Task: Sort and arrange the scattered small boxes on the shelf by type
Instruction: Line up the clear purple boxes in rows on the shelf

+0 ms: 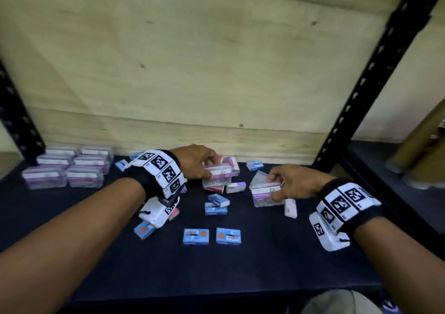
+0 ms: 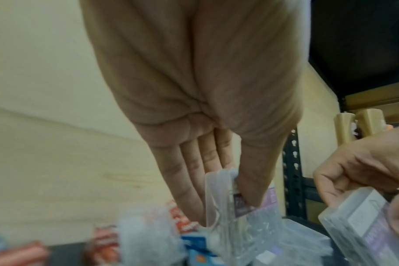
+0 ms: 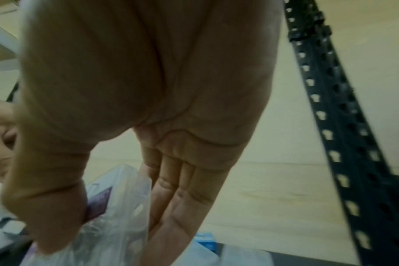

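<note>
Small boxes lie scattered on a dark shelf (image 1: 96,253). My left hand (image 1: 199,163) grips a clear plastic box with a purple label (image 1: 216,177) between thumb and fingers, over a small pile; the left wrist view shows that clear box (image 2: 226,203) close up. My right hand (image 1: 286,183) holds another clear purple-labelled box (image 1: 265,195) near the shelf's right side, and this box (image 3: 116,207) shows in the right wrist view between thumb and fingers. Several blue boxes (image 1: 195,236) lie in front. Red boxes (image 2: 103,239) sit under the pile.
Several clear purple boxes (image 1: 69,169) stand in neat rows at the back left. Black slotted uprights (image 1: 370,73) frame the shelf on both sides. A plywood panel (image 1: 192,61) closes the back. Another shelf section with a tan object (image 1: 419,150) lies to the right.
</note>
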The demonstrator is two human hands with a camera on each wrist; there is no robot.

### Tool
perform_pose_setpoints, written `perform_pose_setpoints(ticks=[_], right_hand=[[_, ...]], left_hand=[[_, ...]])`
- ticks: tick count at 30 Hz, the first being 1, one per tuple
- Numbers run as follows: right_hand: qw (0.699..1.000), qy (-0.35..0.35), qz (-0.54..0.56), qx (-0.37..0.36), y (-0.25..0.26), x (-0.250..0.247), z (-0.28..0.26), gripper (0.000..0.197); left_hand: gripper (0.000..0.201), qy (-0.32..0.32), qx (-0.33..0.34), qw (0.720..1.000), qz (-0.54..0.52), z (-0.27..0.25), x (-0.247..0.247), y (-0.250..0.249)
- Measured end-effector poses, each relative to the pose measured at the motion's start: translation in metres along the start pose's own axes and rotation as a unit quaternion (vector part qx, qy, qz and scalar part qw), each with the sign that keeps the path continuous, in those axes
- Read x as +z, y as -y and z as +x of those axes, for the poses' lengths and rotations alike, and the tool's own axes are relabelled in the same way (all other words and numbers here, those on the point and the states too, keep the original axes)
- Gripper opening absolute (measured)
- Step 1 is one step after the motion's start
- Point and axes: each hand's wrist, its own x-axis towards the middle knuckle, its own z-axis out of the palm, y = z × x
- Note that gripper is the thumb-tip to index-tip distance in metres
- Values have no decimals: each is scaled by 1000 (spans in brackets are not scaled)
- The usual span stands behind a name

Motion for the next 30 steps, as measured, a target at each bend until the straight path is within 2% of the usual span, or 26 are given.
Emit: perform_pose_setpoints(ticks=[9, 13, 19, 23, 30], right_hand=[[991, 0, -40, -125, 145, 21, 59, 35], [982, 3, -29, -185, 208, 40, 81, 31], [965, -13, -31, -259, 289, 72, 105, 38], [959, -24, -24, -282, 324, 91, 118, 39], [967, -22, -13, -255, 355, 111, 136, 38]], left_hand=[[41, -70, -122, 989, 41, -116, -57, 118], [40, -76, -174, 981, 44, -164, -65, 166], [37, -80, -243, 966, 36, -215, -59, 227], [36, -84, -263, 961, 21, -231, -51, 255], [33, -83, -271, 959, -12, -236, -45, 280]])
